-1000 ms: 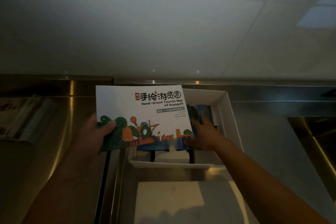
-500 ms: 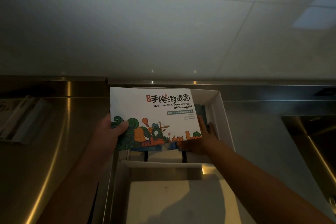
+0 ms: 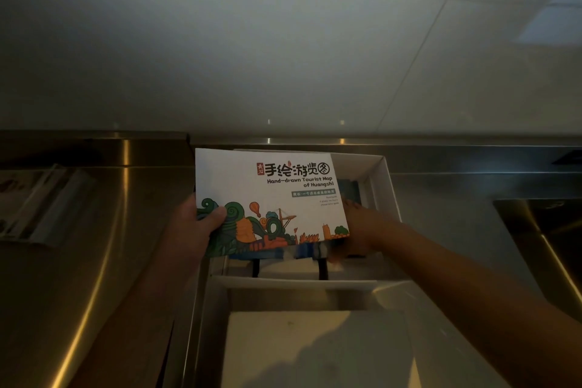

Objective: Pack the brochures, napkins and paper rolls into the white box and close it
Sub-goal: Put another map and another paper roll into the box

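My left hand (image 3: pixel 192 227) grips the lower left corner of a white brochure (image 3: pixel 277 195) printed with a "Hand-drawn Tourist Map of Huangshi" title and a colourful drawing. It hovers flat over the open white box (image 3: pixel 385 186) on the steel counter. My right hand (image 3: pixel 356 227) reaches into the box under the brochure's right edge; its fingers are mostly hidden, resting on dark blue items (image 3: pixel 348 190) inside. White contents with two black bands (image 3: pixel 289 271) show at the box's near end. The box lid (image 3: pixel 318 343) lies open toward me.
A stack of more brochures (image 3: pixel 41 201) lies on the steel counter (image 3: pixel 94 261) at the far left. A sink basin (image 3: pixel 551 236) opens at the right. A tiled wall rises behind the counter.
The brochure has moved right and slightly forward, from beside the box's left edge to over the box. My right hand stays inside the box, now more covered by the brochure.
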Motion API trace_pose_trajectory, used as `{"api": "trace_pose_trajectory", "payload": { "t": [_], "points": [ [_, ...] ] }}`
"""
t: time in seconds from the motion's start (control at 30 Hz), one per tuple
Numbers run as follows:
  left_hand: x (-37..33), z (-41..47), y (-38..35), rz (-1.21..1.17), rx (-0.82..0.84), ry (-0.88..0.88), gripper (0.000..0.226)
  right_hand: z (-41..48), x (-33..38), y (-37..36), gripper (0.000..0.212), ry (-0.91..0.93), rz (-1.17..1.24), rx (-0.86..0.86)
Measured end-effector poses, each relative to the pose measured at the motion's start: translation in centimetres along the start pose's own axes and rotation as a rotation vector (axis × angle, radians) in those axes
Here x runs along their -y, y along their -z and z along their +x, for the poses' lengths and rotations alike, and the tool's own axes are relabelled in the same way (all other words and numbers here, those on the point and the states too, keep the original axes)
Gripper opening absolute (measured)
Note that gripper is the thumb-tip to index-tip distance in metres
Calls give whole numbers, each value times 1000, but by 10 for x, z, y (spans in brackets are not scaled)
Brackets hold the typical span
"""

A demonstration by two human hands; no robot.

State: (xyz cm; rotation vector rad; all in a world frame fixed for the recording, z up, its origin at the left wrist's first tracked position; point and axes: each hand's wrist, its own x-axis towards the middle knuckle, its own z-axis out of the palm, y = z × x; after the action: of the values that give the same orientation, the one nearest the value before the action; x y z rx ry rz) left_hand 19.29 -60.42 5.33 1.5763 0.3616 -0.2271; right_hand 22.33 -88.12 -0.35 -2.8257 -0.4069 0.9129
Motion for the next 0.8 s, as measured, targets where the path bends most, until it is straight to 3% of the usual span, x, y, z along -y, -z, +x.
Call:
{"api": "trace_pose_trajectory", "payload": {
  "t": [0.2, 0.37, 0.57, 0.7, 0.8],
  "points": [
    [-1, -2, -8, -26, 3, 13, 20, -1, -7, 4, 82, -14, 22, 27],
    [-4, 1, -5, 9, -4, -6, 21, 5, -9, 7, 82, 17, -2, 81],
    [-2, 3, -9, 0, -2, -5, 21, -4, -11, 0, 85, 11, 61, -48],
    [-3, 0, -10, -10, 15, -11, 20, -6, -9, 9, 74, 55, 147, 68],
    [-3, 0, -7, -14, 12, -8, 18, -4, -7, 16, 68, 63, 31, 125]
  ]
}}
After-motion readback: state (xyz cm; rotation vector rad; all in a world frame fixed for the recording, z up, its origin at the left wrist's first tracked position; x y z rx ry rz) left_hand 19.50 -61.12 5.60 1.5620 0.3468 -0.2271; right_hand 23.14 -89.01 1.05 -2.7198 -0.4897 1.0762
